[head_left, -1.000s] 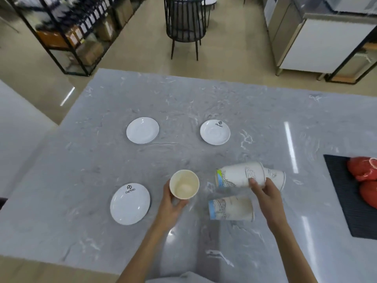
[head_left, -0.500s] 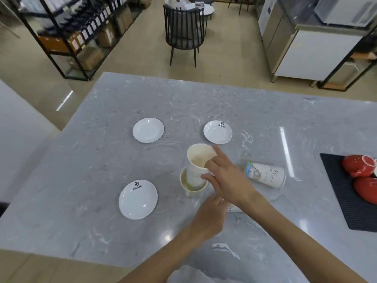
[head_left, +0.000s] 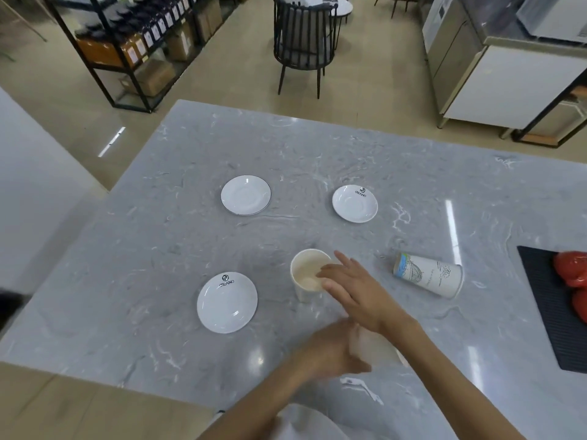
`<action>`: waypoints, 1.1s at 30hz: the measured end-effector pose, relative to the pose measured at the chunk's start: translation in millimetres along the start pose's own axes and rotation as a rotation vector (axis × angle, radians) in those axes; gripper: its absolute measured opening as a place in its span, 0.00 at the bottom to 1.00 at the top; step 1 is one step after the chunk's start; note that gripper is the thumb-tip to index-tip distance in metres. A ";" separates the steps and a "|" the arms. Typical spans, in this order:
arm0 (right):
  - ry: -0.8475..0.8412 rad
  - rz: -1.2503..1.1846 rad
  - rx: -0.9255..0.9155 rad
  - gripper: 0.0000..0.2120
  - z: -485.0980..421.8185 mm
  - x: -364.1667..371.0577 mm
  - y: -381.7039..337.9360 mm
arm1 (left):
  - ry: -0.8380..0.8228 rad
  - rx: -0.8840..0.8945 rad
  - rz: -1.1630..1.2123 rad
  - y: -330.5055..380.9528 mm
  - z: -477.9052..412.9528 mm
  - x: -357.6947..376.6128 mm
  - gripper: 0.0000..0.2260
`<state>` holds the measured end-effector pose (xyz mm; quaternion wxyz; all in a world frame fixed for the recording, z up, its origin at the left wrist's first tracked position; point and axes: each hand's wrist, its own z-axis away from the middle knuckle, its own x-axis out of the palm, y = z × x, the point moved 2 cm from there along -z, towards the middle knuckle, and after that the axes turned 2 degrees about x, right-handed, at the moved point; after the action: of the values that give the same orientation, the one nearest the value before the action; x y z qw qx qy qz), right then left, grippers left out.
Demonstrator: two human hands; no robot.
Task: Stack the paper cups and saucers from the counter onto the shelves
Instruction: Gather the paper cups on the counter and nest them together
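An upright stack of paper cups (head_left: 306, 277) stands in the middle of the grey marble counter (head_left: 158, 249). My right hand (head_left: 352, 290) lies over its right rim, fingers spread and flat. My left hand (head_left: 330, 352), blurred, crosses under my right arm and is closed around a white paper cup (head_left: 376, 344) lying near the front edge. Another printed paper cup (head_left: 427, 278) lies on its side to the right. Three white saucers sit apart: far left saucer (head_left: 246, 195), far right saucer (head_left: 354, 203), near left saucer (head_left: 227, 302).
A black mat (head_left: 546, 328) with red cups (head_left: 571, 269) lies at the counter's right edge. Beyond the counter are a black chair (head_left: 303, 39), a stocked metal shelf rack (head_left: 127, 42) at the far left and a white cabinet (head_left: 508, 84) at the far right.
My right hand pushed a paper cup down into the upright one and now lies flat on its rim. My left hand left the upright cup and moved right to the cup lying near the front.
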<state>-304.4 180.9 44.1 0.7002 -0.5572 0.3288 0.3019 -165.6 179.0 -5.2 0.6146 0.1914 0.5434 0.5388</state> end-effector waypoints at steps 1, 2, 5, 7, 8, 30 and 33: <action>0.077 -0.102 0.024 0.20 4.0 -7.1 2.8 | -0.023 -0.027 0.095 1.3 9.6 -2.0 0.36; 0.172 -0.200 0.063 0.18 8.4 -14.1 7.1 | -0.007 -0.031 0.202 -1.3 20.3 -3.8 0.37; 0.489 -0.411 0.269 0.11 23.6 -27.9 35.0 | 0.159 0.003 0.432 -11.2 59.2 -14.4 0.40; 0.672 -0.539 0.479 0.06 35.5 -27.8 66.3 | 0.277 0.003 0.560 -14.2 74.1 -28.6 0.41; 0.739 -0.603 0.616 0.10 42.0 -25.9 83.1 | 0.342 0.011 0.609 -10.7 77.4 -38.8 0.41; 0.856 -1.441 1.020 0.31 49.6 -21.4 198.1 | 0.378 -0.015 0.517 -49.8 -17.3 -86.2 0.38; 0.878 -1.497 1.010 0.31 49.4 -19.0 200.2 | 0.386 -0.038 0.554 -52.6 -17.2 -84.2 0.44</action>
<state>-467.7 267.6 -49.2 0.6809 -0.3203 0.2124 -0.6234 -142.4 81.4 -15.3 0.3342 0.2148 0.5668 0.7218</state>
